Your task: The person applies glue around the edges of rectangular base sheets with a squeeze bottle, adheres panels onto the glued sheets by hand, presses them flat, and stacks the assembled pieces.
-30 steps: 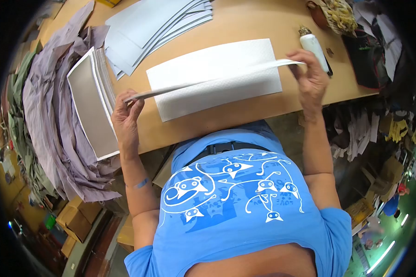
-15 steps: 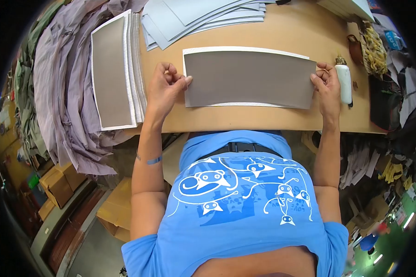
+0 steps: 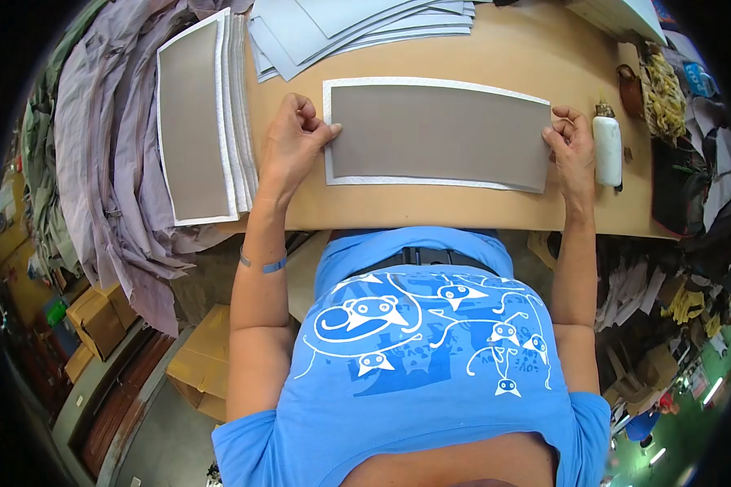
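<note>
A grey-brown panel (image 3: 439, 136) lies over a slightly larger white textured sheet (image 3: 327, 154), whose rim shows along the top, left and bottom. My left hand (image 3: 296, 150) pinches the panel's left edge, thumb on top. At the right edge, my right hand (image 3: 573, 150) holds the panel between thumb and fingers. Just right of that hand lies a white bottle (image 3: 607, 150) with a brownish tip. Left of my left hand, a stack of similar grey panels with white borders (image 3: 193, 122) rests on the table.
Light blue-grey sheets (image 3: 300, 32) are piled at the table's (image 3: 430, 213) back. Mauve fabric (image 3: 105, 154) hangs over the left side. A brown round object (image 3: 629, 88), yellow strands (image 3: 664, 97) and dark cloth (image 3: 676, 183) are at the right. Cardboard boxes (image 3: 203, 357) stand below, left.
The panel, first held edge-on above the white sheet, has been turned flat and lowered onto it. It has shifted slightly, so more white rim shows at the left. The camera view has turned.
</note>
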Demonstrator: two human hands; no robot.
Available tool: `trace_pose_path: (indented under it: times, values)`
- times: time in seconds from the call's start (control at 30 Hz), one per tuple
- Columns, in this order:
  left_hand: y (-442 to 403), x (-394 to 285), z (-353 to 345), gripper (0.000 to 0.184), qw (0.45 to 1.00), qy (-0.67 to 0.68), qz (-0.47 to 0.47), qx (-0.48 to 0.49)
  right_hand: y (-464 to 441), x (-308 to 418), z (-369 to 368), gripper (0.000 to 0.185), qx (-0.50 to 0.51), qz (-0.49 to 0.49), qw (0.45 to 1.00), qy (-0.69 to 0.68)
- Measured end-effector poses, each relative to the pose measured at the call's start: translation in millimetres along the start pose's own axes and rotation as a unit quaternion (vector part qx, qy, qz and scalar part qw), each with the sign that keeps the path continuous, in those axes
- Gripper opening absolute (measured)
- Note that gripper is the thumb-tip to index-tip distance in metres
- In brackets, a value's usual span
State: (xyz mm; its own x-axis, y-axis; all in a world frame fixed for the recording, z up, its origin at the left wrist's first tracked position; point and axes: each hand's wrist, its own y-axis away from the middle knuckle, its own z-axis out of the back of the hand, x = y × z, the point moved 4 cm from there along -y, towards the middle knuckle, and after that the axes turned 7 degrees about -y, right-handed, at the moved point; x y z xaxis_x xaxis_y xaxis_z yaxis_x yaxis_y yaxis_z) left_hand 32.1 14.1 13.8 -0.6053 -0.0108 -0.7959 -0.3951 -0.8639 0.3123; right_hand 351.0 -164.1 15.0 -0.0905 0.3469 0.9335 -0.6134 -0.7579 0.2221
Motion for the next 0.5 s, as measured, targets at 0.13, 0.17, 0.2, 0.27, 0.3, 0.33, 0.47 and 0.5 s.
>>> trace_pose_path:
  times: [0.13,0.17,0.2,0.27,0.3,0.33,0.47,0.5]
  values:
    - [0.0,-0.5,0.0,0.030,1.000,0.006,0.014,0.003,-0.9,1.0,-1.4,0.031,-0.006,0.006,1.000,-0.020]
    - [-0.4,0.5,-0.2,0.030,1.000,0.004,0.012,0.004,-0.4,2.4,-2.0,0.031,-0.010,0.005,1.000,-0.013]
    - [-1.2,1.9,0.1,0.030,1.000,0.001,0.010,0.005,0.0,3.0,-2.4,0.031,-0.015,0.003,1.000,-0.007]
    - [-2.0,2.9,-0.4,0.030,1.000,-0.004,0.006,0.003,0.0,2.9,-2.2,0.030,-0.021,0.007,1.000,-0.007]
    - [-1.9,3.0,-0.8,0.030,1.000,-0.007,0.005,0.000,0.1,2.7,-2.5,0.030,-0.023,0.009,1.000,-0.007]
    - [-1.6,3.1,-0.9,0.030,1.000,-0.009,0.005,-0.002,0.3,2.9,-3.1,0.030,-0.025,0.009,1.000,0.000]
    - [-0.6,-1.6,-1.4,0.030,0.997,-0.080,-0.005,-0.024,-0.8,-2.2,0.0,0.030,-0.022,0.036,0.999,0.019]
    - [-0.3,-1.8,-1.3,0.030,0.996,-0.085,-0.006,-0.026,-0.5,-4.9,1.1,0.030,-0.019,0.049,0.998,0.020]
